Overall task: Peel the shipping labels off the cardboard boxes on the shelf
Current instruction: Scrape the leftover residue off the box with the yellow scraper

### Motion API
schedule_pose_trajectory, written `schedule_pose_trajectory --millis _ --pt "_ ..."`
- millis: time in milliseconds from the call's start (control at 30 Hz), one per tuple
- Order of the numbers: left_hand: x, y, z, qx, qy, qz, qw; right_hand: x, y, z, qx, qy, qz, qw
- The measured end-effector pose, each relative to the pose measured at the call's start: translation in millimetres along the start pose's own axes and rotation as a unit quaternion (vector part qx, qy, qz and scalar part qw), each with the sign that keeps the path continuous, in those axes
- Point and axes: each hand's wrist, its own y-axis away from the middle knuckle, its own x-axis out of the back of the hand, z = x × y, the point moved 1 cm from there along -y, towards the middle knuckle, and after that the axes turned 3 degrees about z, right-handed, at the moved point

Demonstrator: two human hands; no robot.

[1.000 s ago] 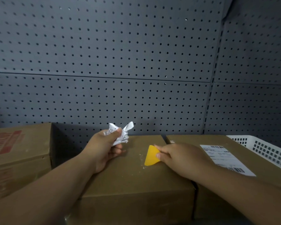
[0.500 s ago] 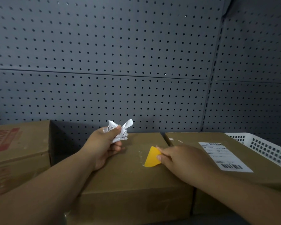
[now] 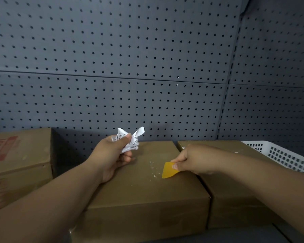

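On the middle cardboard box [image 3: 139,186], work the yellow scraper [image 3: 168,172], pinched in your right fingers [image 3: 175,166], flat across the residue [image 3: 154,170] (left fingers [image 3: 124,140] clutch the crumpled label [image 3: 132,140]).

3 boxes [image 3: 147,190] stand before the pegboard [image 3: 130,67]; a basket [image 3: 284,155] lies rightmost.

Left hand [image 3: 111,155] clenched; right hand [image 3: 195,159] pinching

2 bare forearms [image 3: 51,207] show almost to the elbow, the left hand [image 3: 111,155] and right hand [image 3: 197,158] equally bare, with a short, plain thumbnail [image 3: 175,166] on the right.
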Motion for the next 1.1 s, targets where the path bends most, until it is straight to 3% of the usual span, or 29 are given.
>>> schedule_pose_trajectory --millis 400,1100 --pt "-1 -1 0 -0.002 -0.004 0.001 1.000 3 -2 -15 0.017 0.064 -0.006 0.998" --pt "-3 1 0 -0.013 -0.018 -0.007 1.000 -3 -2 -19 0.002 0.036 -0.001 0.999"
